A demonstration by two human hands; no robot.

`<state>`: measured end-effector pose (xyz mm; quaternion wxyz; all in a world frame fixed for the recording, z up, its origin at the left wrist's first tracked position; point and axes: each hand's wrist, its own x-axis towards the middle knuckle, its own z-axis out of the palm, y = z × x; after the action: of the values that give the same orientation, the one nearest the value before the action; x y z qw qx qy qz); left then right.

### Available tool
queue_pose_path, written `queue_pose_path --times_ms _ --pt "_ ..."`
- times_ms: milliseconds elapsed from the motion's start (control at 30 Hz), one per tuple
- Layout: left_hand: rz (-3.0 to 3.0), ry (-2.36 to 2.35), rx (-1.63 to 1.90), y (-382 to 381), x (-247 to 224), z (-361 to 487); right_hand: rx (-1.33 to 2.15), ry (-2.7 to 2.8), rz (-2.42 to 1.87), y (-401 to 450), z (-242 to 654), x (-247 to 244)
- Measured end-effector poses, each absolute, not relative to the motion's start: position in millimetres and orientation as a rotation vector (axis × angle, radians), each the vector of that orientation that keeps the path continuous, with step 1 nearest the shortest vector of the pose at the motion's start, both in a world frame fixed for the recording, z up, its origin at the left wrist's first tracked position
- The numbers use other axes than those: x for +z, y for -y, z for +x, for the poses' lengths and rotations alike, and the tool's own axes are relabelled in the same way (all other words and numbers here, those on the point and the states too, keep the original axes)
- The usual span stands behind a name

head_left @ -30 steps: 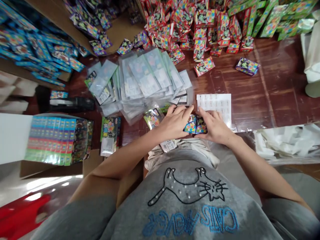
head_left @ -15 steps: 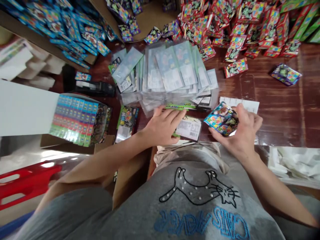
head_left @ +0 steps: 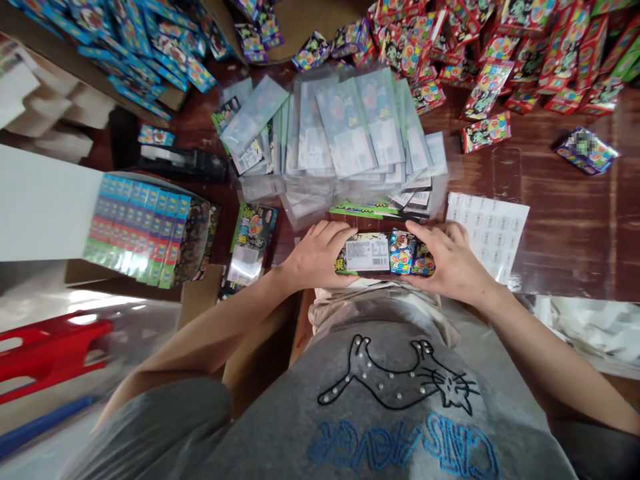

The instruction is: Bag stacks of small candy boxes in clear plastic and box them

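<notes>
My left hand [head_left: 323, 255] grips the left end of a black and green package [head_left: 367, 256] with a white label, at the table's front edge. My right hand [head_left: 447, 257] is closed round small blue and purple boxes [head_left: 401, 252] against the package's right end. Its fingers partly cover these boxes. Beyond my hands lies a heap of clear plastic sleeves [head_left: 345, 130] with printed cards. A sheet of round stickers [head_left: 487, 230] lies just right of my right hand. Another black and green package [head_left: 253, 237] lies to the left of my left hand.
An open box [head_left: 137, 230] of colourful packs stands at the left, below a black tape dispenser [head_left: 183, 163]. Blue boxes [head_left: 135, 47] fill a carton at the back left. Red boxes [head_left: 487, 130] are heaped at the back right, near a single purple box [head_left: 586, 151].
My right hand has moved left with the small boxes, from over the sticker sheet to the package's right end. My left hand has gone from resting flat to gripping the package.
</notes>
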<state>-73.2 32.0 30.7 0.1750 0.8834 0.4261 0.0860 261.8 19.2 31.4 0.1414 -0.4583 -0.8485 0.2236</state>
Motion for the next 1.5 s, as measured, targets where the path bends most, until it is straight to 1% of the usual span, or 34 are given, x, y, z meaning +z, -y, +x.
queue_pose_path --times_ms 167,367,533,800,900,1033,1333,1433,1500 --pt "2.488 -1.204 0.289 -33 23 -83 0.608 2.439 -1.358 -19 255 29" --pt "2.449 -1.187 0.194 -33 18 -83 0.68 2.558 -1.176 -29 248 18" --pt "2.434 -1.236 0.205 -34 14 -84 0.682 2.611 -1.116 -41 263 22" --pt "2.43 -1.167 0.233 -37 11 -83 0.946 2.589 -0.971 -72 277 24" --pt "2.395 -1.187 0.217 -38 13 -83 0.983 2.558 -0.878 -76 282 27" --pt "2.418 -1.155 0.24 -40 14 -84 0.928 2.595 -0.765 -80 286 26" --pt "2.497 -1.208 0.336 -37 7 -79 0.637 2.505 -0.831 -71 256 -9" --pt "2.48 -1.239 0.313 -34 8 -79 0.63 2.518 -0.878 -59 259 -5" --pt "2.481 -1.252 0.289 -32 11 -78 0.586 2.48 -1.005 -52 261 2"
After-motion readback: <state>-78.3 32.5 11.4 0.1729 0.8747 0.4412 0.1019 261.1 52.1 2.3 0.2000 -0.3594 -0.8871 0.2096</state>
